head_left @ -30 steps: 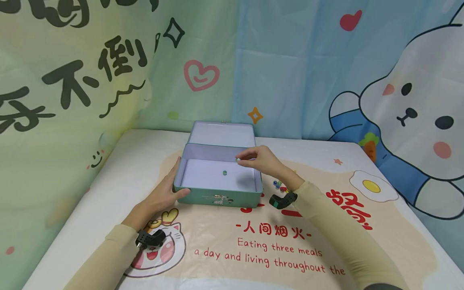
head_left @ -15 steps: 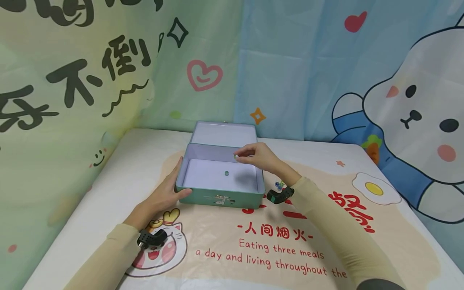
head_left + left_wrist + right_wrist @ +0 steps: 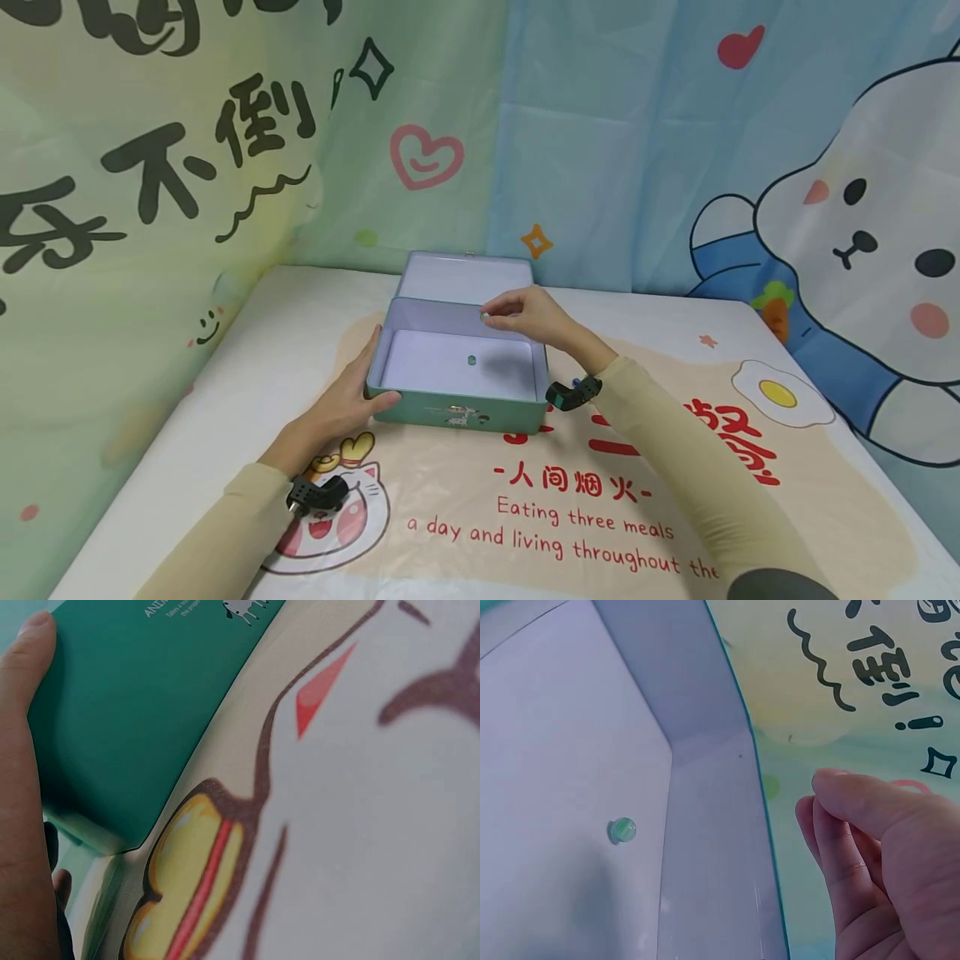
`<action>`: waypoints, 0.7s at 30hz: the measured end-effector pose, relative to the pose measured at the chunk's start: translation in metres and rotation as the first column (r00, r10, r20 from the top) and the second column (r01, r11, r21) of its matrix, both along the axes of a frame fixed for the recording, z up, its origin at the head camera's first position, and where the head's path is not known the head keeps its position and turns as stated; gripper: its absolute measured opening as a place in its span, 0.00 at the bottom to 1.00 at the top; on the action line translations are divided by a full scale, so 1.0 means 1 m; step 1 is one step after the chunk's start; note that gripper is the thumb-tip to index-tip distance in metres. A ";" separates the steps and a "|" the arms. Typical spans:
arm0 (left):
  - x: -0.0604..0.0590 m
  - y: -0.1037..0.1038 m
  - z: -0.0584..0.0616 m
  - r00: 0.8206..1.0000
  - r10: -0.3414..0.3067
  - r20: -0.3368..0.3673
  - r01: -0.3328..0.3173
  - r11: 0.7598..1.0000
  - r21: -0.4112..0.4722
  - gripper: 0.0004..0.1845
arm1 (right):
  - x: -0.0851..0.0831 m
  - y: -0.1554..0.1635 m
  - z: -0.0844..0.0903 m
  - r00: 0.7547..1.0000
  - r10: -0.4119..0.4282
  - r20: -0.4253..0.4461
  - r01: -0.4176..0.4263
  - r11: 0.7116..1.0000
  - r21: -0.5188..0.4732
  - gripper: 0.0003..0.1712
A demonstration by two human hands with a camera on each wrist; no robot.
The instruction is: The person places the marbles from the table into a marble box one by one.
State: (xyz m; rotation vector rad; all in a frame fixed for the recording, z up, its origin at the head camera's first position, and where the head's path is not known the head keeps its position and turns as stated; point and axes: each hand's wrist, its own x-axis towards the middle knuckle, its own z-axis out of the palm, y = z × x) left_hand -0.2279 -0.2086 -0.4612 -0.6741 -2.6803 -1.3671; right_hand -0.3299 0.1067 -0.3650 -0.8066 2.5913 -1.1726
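Note:
An open green tin box (image 3: 420, 407) with a pale lilac inside stands on the table, its lid (image 3: 465, 277) tipped back. My left hand (image 3: 352, 392) holds the box at its near left corner, thumb on the front wall and fingers along the side; the left wrist view shows the thumb (image 3: 26, 667) against the green wall. Above the box's right half, my right hand (image 3: 528, 315) pinches a small pale green marble (image 3: 484, 316), which the fingers hide in the right wrist view. On the box floor lies a clear marble with green inside (image 3: 623, 829).
Just right of the box, a small blue piece (image 3: 576, 382) shows behind the right wristband (image 3: 572, 394). A white and beige printed cloth (image 3: 450, 467) covers the table. Behind it hangs a printed curtain (image 3: 585, 167).
My right hand has moved slightly up and left over the box, still pinching the marble. The left hand stays on the box. The colourful pieces right of the box are now mostly hidden.

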 end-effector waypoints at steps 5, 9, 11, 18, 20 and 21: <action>0.001 0.001 0.000 1.000 0.001 0.002 -0.001 1.000 0.002 0.57 | -0.006 -0.005 -0.002 1.000 0.017 0.011 -0.017 1.000 -0.007 0.15; 0.001 -0.001 -0.001 1.000 0.006 0.006 -0.006 1.000 -0.010 0.57 | -0.010 -0.012 -0.006 0.999 0.039 0.031 -0.038 0.999 -0.025 0.15; 0.001 -0.002 -0.002 1.000 0.008 0.011 -0.008 1.000 -0.008 0.57 | -0.012 -0.016 -0.009 0.998 0.051 0.027 -0.050 0.998 -0.022 0.16; 0.002 -0.002 -0.002 1.000 0.007 0.015 -0.007 1.000 -0.001 0.57 | -0.018 -0.023 -0.020 0.996 0.080 0.039 -0.080 0.997 -0.008 0.17; 0.001 -0.002 -0.002 1.000 0.004 0.011 -0.004 1.000 -0.002 0.56 | -0.019 -0.023 -0.023 0.996 0.082 0.042 -0.082 0.997 0.005 0.17; 0.000 -0.001 -0.002 1.000 0.002 0.011 -0.002 1.000 -0.003 0.56 | -0.019 -0.023 -0.025 0.996 0.082 0.042 -0.083 0.996 0.013 0.18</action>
